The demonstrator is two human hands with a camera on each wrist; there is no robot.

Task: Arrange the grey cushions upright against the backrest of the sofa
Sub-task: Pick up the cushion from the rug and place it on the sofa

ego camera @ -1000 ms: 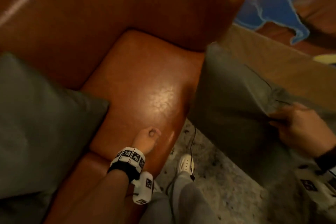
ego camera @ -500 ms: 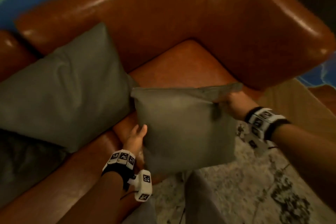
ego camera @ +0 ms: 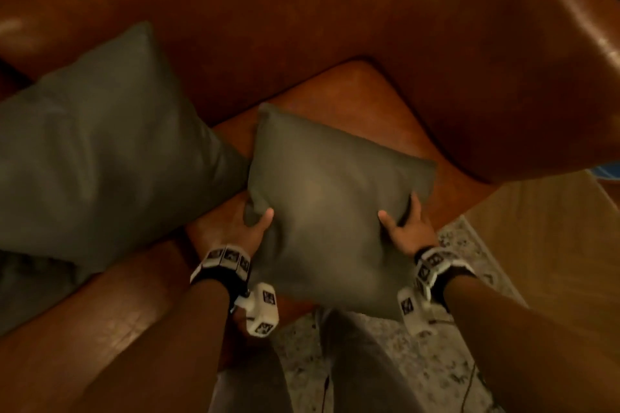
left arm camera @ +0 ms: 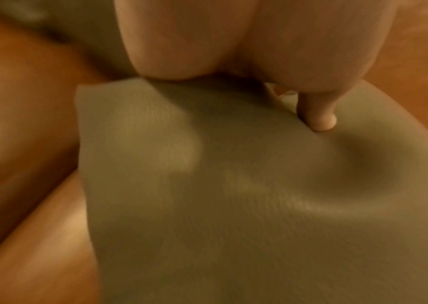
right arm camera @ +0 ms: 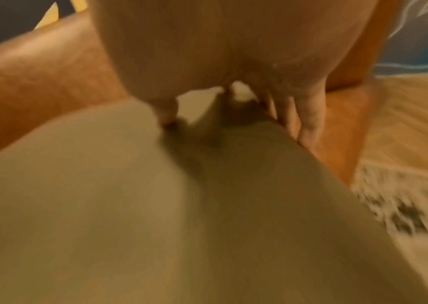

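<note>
I hold a small grey cushion (ego camera: pixel 332 208) over the front of the brown leather sofa seat (ego camera: pixel 362 97), tilted with its top edge towards the backrest (ego camera: pixel 268 10). My left hand (ego camera: pixel 250 228) grips its left edge, thumb on the front face; the left wrist view shows that thumb denting the cushion (left arm camera: pixel 233 185). My right hand (ego camera: pixel 406 228) grips the right edge the same way, thumb on the cushion (right arm camera: pixel 156 205) and fingers behind. A larger grey cushion (ego camera: pixel 100 151) leans upright against the backrest at the left.
The sofa's right armrest (ego camera: pixel 536 77) curves round close to the held cushion. A patterned rug (ego camera: pixel 385 362) and a wooden floor (ego camera: pixel 553 245) lie at the right. My grey trouser legs (ego camera: pixel 352 372) stand at the seat's front edge.
The right hand brought the small cushion from off the sofa's right side over the seat. The left hand left the seat and took the cushion's left edge; the right hand shifted to its right edge.
</note>
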